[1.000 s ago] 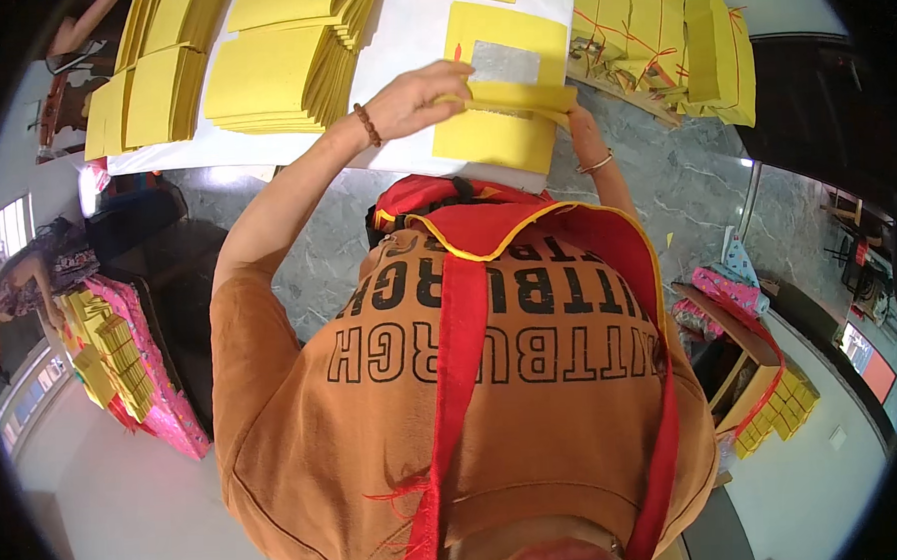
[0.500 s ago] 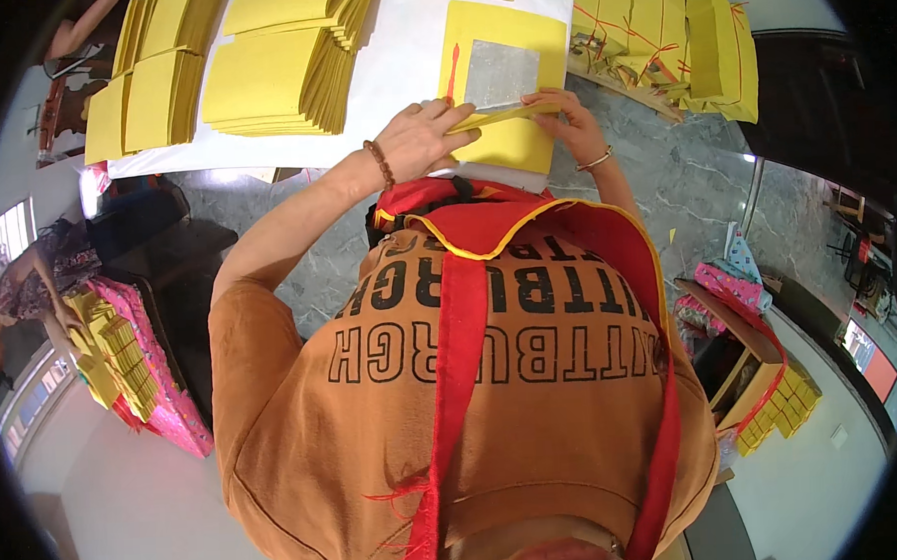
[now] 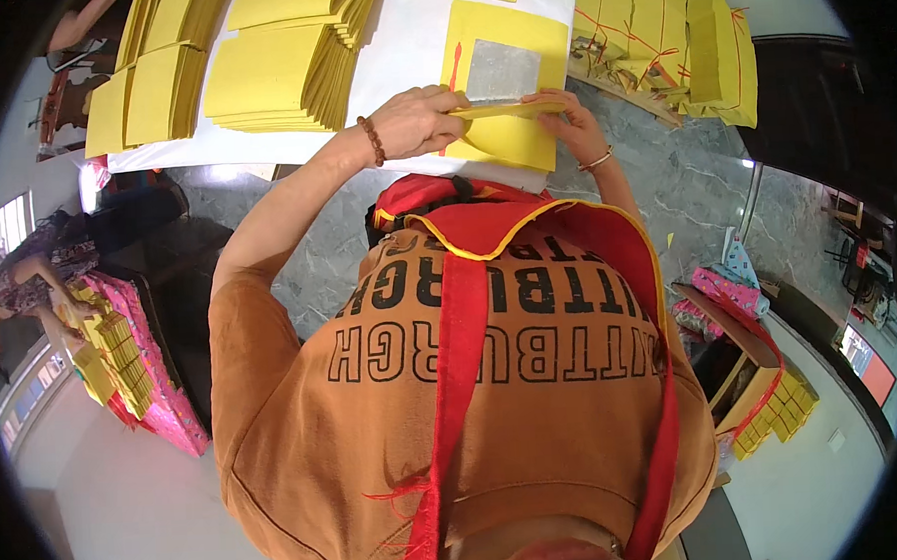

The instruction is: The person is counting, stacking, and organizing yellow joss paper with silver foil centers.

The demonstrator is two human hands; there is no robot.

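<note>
A sheet of yellow paper [image 3: 518, 147] with a silver square [image 3: 503, 69] lies at the table's near edge. Across it, just below the silver square, a narrow folded strip of yellow paper [image 3: 506, 110] is raised a little. My left hand [image 3: 417, 121], with a beaded bracelet at the wrist, has its fingers curled round the strip's left end. At the right end, my right hand [image 3: 570, 123] pinches the strip between thumb and fingers. A thin red mark or tool [image 3: 456, 64] shows beside the silver square; which it is, I cannot tell.
Stacks of folded yellow paper [image 3: 270, 78] cover the table's left side. Yellow bundles tied with red string [image 3: 719, 58] stand to the right. Another person's hands work over yellow bundles [image 3: 121, 344] at far left. A wooden box [image 3: 748, 377] stands at right.
My left hand has shifted slightly left along the strip, and its fingers, stretched out before, are now curled in. My right hand has barely moved.
</note>
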